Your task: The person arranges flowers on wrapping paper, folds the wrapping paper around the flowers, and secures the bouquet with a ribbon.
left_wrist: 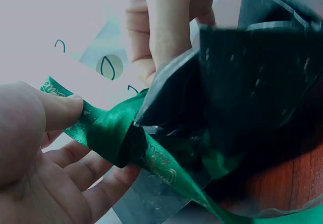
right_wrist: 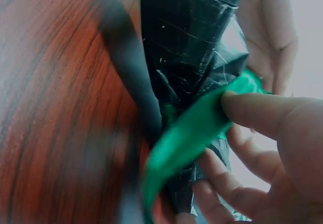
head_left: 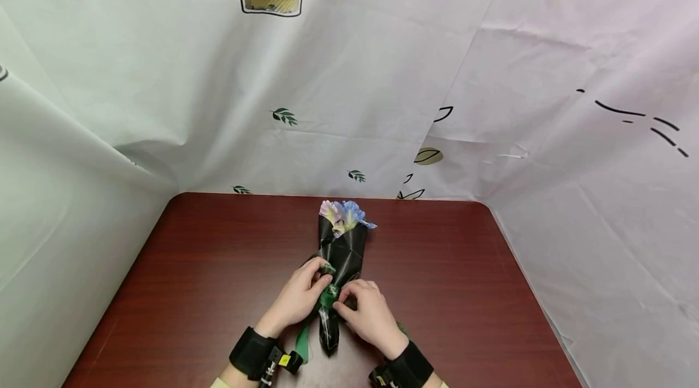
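Note:
A small bouquet in black wrapping paper (head_left: pixel 344 254) lies on the table, with pink and blue flowers (head_left: pixel 345 215) at its far end. Green ribbon (head_left: pixel 329 296) with pale lettering is knotted round its narrow middle. My left hand (head_left: pixel 301 291) pinches a piece of ribbon (left_wrist: pixel 113 135) between thumb and fingers, left of the bouquet. On the other side, my right hand (head_left: pixel 368 310) pinches another part of the ribbon (right_wrist: pixel 186 133) with the thumb over it. One ribbon tail (head_left: pixel 302 342) hangs down toward the near side.
The bouquet rests on a reddish-brown wooden table (head_left: pixel 218 254). White cloth (head_left: pixel 355 72) with plant prints stands behind the table and along both sides. Black bands with small cameras (head_left: pixel 253 354) are strapped to both wrists.

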Demonstrator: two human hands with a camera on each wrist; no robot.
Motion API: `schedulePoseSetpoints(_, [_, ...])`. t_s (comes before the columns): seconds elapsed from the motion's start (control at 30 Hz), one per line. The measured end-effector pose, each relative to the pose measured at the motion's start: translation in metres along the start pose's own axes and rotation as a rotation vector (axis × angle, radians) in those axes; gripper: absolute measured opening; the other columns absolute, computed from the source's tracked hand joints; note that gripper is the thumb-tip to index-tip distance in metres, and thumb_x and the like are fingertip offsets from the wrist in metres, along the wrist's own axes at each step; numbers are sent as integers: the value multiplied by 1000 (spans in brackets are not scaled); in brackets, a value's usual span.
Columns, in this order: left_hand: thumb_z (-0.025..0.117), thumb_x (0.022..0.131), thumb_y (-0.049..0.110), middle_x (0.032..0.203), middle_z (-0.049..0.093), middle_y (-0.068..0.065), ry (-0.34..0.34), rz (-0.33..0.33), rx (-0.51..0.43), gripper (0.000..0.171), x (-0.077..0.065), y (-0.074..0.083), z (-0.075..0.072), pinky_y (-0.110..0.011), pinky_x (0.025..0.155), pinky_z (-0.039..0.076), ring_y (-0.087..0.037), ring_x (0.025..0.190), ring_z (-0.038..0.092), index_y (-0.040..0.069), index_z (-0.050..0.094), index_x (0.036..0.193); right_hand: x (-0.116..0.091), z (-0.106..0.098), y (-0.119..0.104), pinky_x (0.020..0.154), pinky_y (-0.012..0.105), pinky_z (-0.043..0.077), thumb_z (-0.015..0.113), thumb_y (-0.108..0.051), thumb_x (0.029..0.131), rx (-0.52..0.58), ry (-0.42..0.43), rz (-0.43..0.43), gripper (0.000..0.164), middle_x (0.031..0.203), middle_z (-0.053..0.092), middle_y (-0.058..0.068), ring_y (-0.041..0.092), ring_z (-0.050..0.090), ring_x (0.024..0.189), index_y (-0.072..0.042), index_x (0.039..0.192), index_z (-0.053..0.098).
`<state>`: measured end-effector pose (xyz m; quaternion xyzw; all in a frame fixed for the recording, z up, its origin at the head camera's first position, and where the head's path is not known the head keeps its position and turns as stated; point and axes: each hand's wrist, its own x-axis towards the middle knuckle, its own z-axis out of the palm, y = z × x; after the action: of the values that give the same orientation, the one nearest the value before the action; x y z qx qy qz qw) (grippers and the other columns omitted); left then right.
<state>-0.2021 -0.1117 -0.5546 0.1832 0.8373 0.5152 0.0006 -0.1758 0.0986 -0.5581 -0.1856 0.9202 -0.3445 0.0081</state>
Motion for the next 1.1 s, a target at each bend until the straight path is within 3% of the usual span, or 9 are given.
schedulePoseSetpoints(0.2, [63, 110, 15, 83, 52, 6, -42, 58, -50, 8, -3, 5, 1, -24, 62, 40, -5, 63, 44, 22, 66, 115, 2, 7, 2, 73, 29, 45, 81, -20, 95, 6, 91, -18, 20, 87, 67, -10, 20, 62, 96, -26, 87, 64])
schedulePoseSetpoints(0.4, [63, 111, 17, 86, 53, 6, -103, 60, -94, 8, -6, 7, 1, -24, 63, 41, -5, 63, 45, 22, 65, 116, 4, 14, 8, 63, 25, 43, 79, -12, 91, 36, 135, -8, 22, 78, 60, -10, 7, 53, 74, -23, 85, 61])
schedulePoseSetpoints(0.6, [62, 111, 18, 97, 60, 5, -155, 91, -133, 9, -9, 7, 2, -25, 68, 46, -9, 71, 53, 19, 67, 118, 6, 20, 13, 59, 21, 43, 77, -7, 89, 40, 174, -11, 26, 77, 58, -11, -1, 51, 64, -19, 106, 61])
schedulePoseSetpoints(0.77, [63, 110, 15, 114, 66, 4, -183, 123, -162, 12, -10, 5, 4, -30, 78, 54, -15, 89, 65, 17, 69, 120, 7, 22, 13, 51, 20, 35, 71, -5, 98, -1, 169, 0, 27, 69, 51, -12, 0, 40, 51, -15, 122, 65])
schedulePoseSetpoints(0.97, [63, 109, 13, 117, 67, 4, -198, 111, -163, 13, -11, 4, 4, -29, 79, 55, -13, 91, 65, 14, 69, 121, 7, 23, 10, 49, 23, 38, 70, -12, 104, -85, 180, 54, 17, 68, 50, -14, 1, 43, 51, -17, 119, 67])
schedulePoseSetpoints(1.1, [64, 109, 12, 116, 67, 5, -192, 112, -150, 13, -11, 3, 5, -28, 77, 53, -11, 88, 63, 13, 70, 120, 6, 24, 9, 49, 25, 38, 71, -19, 104, -132, 182, 97, 7, 66, 48, -14, 3, 42, 50, -21, 108, 66])
